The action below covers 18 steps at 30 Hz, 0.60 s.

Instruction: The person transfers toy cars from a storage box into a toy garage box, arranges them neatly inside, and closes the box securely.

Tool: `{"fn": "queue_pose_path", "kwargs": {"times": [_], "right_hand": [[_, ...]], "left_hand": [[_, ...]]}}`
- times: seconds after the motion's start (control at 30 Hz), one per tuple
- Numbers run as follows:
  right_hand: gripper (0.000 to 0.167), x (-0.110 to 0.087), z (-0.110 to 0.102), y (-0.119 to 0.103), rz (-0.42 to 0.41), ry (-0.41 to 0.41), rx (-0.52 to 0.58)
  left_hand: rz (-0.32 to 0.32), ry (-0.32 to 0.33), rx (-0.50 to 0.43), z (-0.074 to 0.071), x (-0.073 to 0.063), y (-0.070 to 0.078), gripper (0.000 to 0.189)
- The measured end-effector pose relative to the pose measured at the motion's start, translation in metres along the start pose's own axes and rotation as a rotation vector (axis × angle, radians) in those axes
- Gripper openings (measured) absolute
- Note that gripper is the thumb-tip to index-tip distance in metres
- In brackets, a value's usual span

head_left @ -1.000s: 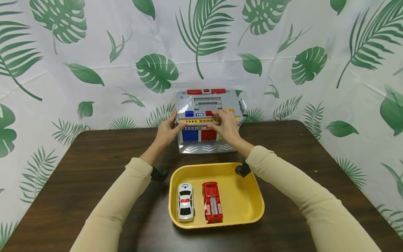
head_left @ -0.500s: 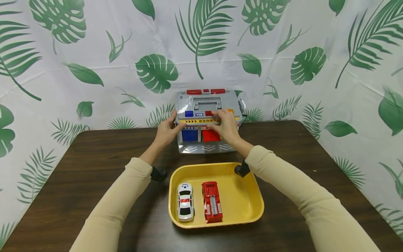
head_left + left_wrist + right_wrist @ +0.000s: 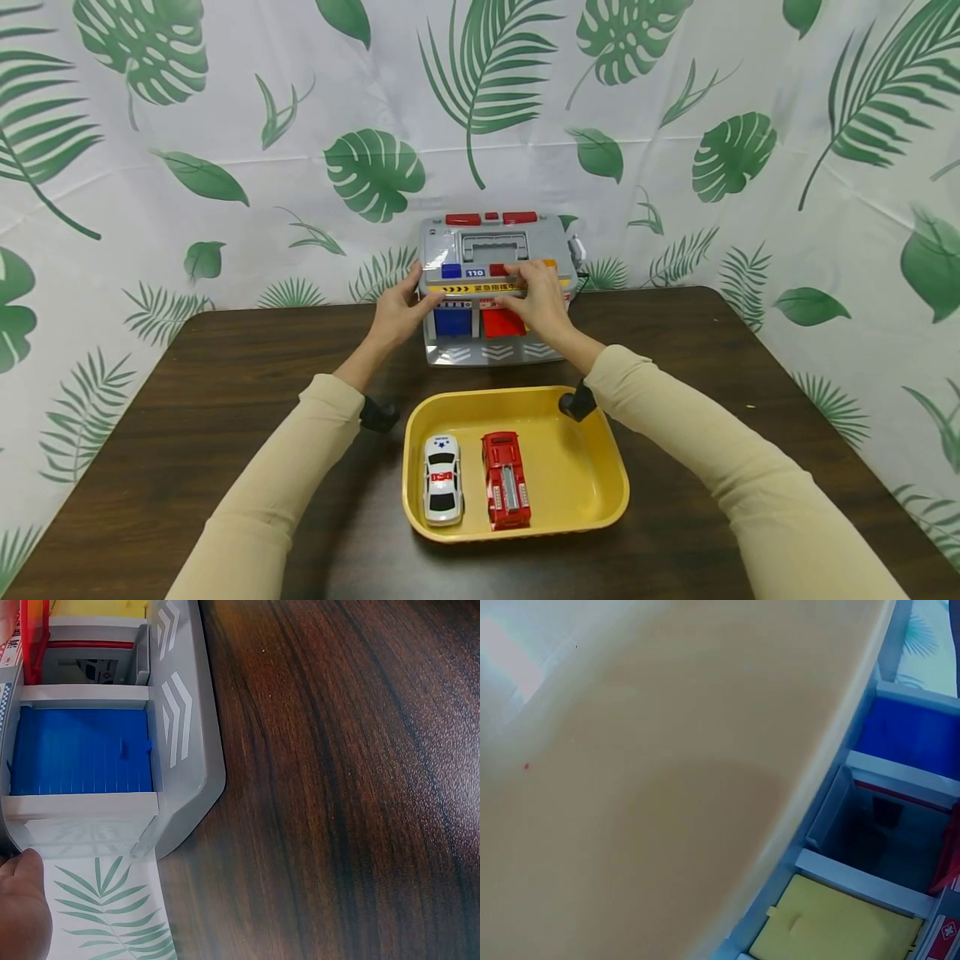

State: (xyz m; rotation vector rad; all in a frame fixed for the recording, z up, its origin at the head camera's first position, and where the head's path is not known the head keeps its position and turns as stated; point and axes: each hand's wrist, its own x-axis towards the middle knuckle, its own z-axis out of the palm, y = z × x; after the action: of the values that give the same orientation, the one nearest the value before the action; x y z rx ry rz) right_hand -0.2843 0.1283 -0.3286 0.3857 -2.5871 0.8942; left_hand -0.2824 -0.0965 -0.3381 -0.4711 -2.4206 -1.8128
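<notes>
A grey toy garage [image 3: 442,243] stands at the back of the table, with a yellow sign band and blue, red and yellow doors. My left hand [image 3: 396,315] holds its left front corner, thumb on the front and fingers along the side. My right hand [image 3: 542,302] grips the roof's front edge, forefinger at the red button [image 3: 497,270] and thumb below the band. The red door [image 3: 502,323] is swung up and outward, baring a hollow bay [image 3: 862,829]. The blue door [image 3: 82,754] and yellow door [image 3: 832,922] lie flat across their bays.
Nearer me is a yellow tray [image 3: 517,533] holding a white toy police car [image 3: 442,481] and a red toy fire truck [image 3: 506,481]. It stands below my forearms. A leaf-print cloth [image 3: 262,217] hangs right behind the dark wooden table [image 3: 247,367].
Between one second and half a second ago, the red door swung up from its closed position. Both hands have stayed in place on the garage, and the tray and toy vehicles have not moved.
</notes>
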Motion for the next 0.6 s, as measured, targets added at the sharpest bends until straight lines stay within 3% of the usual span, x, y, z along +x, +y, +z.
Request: {"fn": "queue_pose_path", "kwargs": {"times": [0.33,0.6], "right_hand": [[0.048,0.0,-0.006,-0.001,-0.003,-0.053,0.049],[0.043,-0.007,-0.02,-0.006,0.01,-0.098,0.096]], "left_hand": [[0.014,0.017,0.019,0.002,0.013,-0.032,0.073],[0.004,0.004,0.004,0.001,0.0,-0.002,0.069]]}}
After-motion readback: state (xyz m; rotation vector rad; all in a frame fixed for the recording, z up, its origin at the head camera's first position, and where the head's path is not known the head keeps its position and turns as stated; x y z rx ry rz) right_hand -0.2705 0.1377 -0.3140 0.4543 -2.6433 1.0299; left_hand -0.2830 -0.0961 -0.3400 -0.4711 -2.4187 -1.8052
